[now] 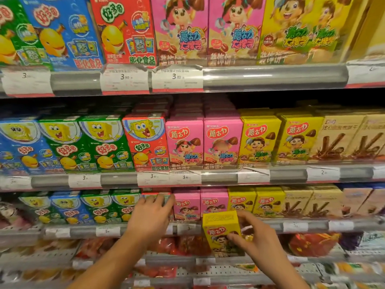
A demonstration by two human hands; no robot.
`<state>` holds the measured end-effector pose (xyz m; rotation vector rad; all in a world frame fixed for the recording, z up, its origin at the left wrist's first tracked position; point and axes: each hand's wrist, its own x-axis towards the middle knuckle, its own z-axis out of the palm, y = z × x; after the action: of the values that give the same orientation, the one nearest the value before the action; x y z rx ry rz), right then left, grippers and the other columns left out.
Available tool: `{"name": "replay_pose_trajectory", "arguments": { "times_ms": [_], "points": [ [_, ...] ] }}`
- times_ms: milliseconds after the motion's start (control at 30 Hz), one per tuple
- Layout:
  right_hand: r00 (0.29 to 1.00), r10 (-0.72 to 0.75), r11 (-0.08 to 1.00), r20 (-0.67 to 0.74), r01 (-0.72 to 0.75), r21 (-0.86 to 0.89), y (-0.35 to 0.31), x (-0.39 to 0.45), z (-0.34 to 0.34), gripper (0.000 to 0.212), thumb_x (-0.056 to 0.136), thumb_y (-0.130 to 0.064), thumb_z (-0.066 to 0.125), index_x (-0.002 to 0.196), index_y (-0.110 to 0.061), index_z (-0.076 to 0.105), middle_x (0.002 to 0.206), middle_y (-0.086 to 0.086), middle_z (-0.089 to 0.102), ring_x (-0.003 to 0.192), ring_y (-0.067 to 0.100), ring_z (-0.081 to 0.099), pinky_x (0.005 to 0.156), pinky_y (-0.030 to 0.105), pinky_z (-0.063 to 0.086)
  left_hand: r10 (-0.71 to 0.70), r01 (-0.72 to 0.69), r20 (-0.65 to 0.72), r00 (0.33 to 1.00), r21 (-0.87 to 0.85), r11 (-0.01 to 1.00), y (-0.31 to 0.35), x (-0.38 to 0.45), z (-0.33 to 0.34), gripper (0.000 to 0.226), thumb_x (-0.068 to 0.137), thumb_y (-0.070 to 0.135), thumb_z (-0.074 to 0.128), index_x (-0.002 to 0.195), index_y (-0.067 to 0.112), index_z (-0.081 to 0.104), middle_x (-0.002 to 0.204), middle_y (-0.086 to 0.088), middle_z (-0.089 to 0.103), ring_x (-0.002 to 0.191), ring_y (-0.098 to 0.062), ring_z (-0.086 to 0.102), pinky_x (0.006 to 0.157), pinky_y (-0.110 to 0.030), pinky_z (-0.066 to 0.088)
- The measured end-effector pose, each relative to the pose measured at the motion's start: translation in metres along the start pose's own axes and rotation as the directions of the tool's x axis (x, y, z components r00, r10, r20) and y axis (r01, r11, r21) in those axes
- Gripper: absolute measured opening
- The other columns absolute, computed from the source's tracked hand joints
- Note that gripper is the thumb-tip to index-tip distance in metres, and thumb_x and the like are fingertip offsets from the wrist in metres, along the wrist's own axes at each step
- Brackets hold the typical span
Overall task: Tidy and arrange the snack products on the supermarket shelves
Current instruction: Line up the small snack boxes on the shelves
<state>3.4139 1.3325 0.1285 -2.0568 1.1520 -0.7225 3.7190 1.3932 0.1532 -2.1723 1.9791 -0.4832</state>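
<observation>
The right hand (258, 236) holds a yellow box (224, 233). Its fingers (236, 237) curl over the front of the box, and the rest of the hand wraps around the side. The box is out in the air, in front of the shelf edge (295, 226) and just below the row of yellow boxes (256, 202) that look the same.

The left hand (151, 215) reaches up to a red box (156, 195) on that same shelf. Its fingers lie over the top front of the red box. I cannot tell if they grip it or only touch it.

The yellow box is small, so I think it is light. It is thin card, stiff but easy to dent if squeezed hard. The card looks smooth and a bit shiny, so it might slip. The snacks inside could break, so it wants a soft touch. The best place to hold it is by the two narrow sides, near the middle.

Just past the left fingers stand pink boxes (199, 204), between the red box and the yellow row. On the other side of the red box are green boxes (110, 207). All are tall flat cards with sharp corners and cartoon pictures. Paper price tags (107, 230) sit on the grey rail. Below the hands, soft red bags (312, 245) lie on a lower shelf.
</observation>
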Motion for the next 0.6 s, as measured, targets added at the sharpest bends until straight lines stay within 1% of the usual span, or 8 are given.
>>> {"name": "replay_pose_trajectory", "arguments": {
  "times_ms": [100,233,300,367,467,500,533,600],
  "points": [
    [1.000,0.017,1.000,-0.020,-0.017,0.011,-0.001,0.002,0.003,0.043,0.079,-0.046,0.081,0.115,-0.051,0.056,0.102,-0.034,0.063,0.094,-0.003,0.062,0.079,0.022,0.050,0.027,-0.027,-0.035,0.999,-0.007,1.000,-0.002,-0.004,0.003,0.075,0.048,0.033,0.091,0.118,0.016,0.072,0.088,-0.011,0.072,0.070,-0.034,0.068,0.061,-0.048,0.058],
    [0.997,0.044,0.999,-0.064,-0.042,0.031,-0.006,-0.001,0.012,0.046,0.077,-0.043,0.084,0.115,-0.048,0.058,0.097,-0.029,0.066,0.094,-0.003,0.063,0.077,0.019,0.049,0.022,-0.023,-0.039,0.999,-0.013,1.000,-0.007,-0.009,0.006,0.075,0.053,0.032,0.088,0.124,0.018,0.069,0.090,-0.010,0.073,0.072,-0.032,0.069,0.062,-0.046,0.057],
    [0.995,0.062,0.997,-0.081,-0.059,0.045,-0.009,-0.002,0.014,0.047,0.077,-0.041,0.084,0.117,-0.045,0.060,0.098,-0.028,0.068,0.095,-0.001,0.064,0.079,0.022,0.052,0.041,-0.042,-0.048,0.998,-0.035,0.998,-0.009,-0.010,0.006,0.076,0.054,0.032,0.088,0.126,0.019,0.067,0.090,-0.009,0.073,0.072,-0.031,0.069,0.062,-0.046,0.057],
    [0.992,0.081,0.995,-0.094,-0.075,0.058,-0.012,-0.005,0.014,0.045,0.079,-0.036,0.084,0.115,-0.047,0.060,0.099,-0.028,0.070,0.096,-0.001,0.064,0.080,0.025,0.052,0.072,-0.077,-0.068,0.995,-0.071,0.995,-0.010,-0.011,0.006,0.072,0.057,0.031,0.086,0.126,0.022,0.066,0.088,-0.007,0.072,0.069,-0.028,0.068,0.060,-0.043,0.057],
    [0.989,0.097,0.994,-0.115,-0.091,0.062,-0.020,-0.010,0.012,0.043,0.080,-0.033,0.084,0.111,-0.050,0.058,0.100,-0.032,0.068,0.098,-0.006,0.062,0.078,0.019,0.049,0.108,-0.116,-0.048,0.993,-0.223,0.968,-0.006,-0.017,-0.006,0.057,0.072,0.039,0.076,0.127,0.031,0.064,0.088,0.003,0.070,0.071,-0.021,0.069,0.057,-0.038,0.059],
    [0.987,0.104,0.993,-0.120,-0.095,0.073,-0.022,-0.011,0.011,0.042,0.081,-0.033,0.083,0.111,-0.049,0.059,0.101,-0.030,0.069,0.098,-0.005,0.063,0.077,0.018,0.050,0.109,-0.120,-0.052,0.993,-0.318,0.940,-0.003,-0.017,-0.012,0.052,0.081,0.044,0.068,0.131,0.035,0.059,0.097,0.006,0.070,0.083,-0.018,0.071,0.064,-0.038,0.060],
    [0.986,0.114,0.991,-0.124,-0.103,0.089,-0.023,-0.014,0.011,0.041,0.081,-0.034,0.083,0.112,-0.049,0.060,0.101,-0.027,0.070,0.097,-0.003,0.064,0.077,0.019,0.051,0.112,-0.113,-0.027,0.993,-0.411,0.905,0.001,-0.016,-0.016,0.050,0.090,0.049,0.057,0.138,0.037,0.052,0.112,0.010,0.068,0.099,-0.015,0.069,0.077,-0.037,0.059],
    [0.980,0.148,0.982,-0.136,-0.129,0.141,-0.027,-0.017,0.009,0.040,0.082,-0.035,0.083,0.114,-0.046,0.061,0.102,-0.022,0.071,0.092,0.001,0.068,0.076,0.023,0.055,0.131,-0.108,0.002,0.991,-0.549,0.829,0.010,-0.017,-0.026,0.057,0.094,0.060,0.044,0.147,0.041,0.040,0.136,0.019,0.057,0.123,-0.008,0.056,0.099,-0.033,0.050]
  ]
}}
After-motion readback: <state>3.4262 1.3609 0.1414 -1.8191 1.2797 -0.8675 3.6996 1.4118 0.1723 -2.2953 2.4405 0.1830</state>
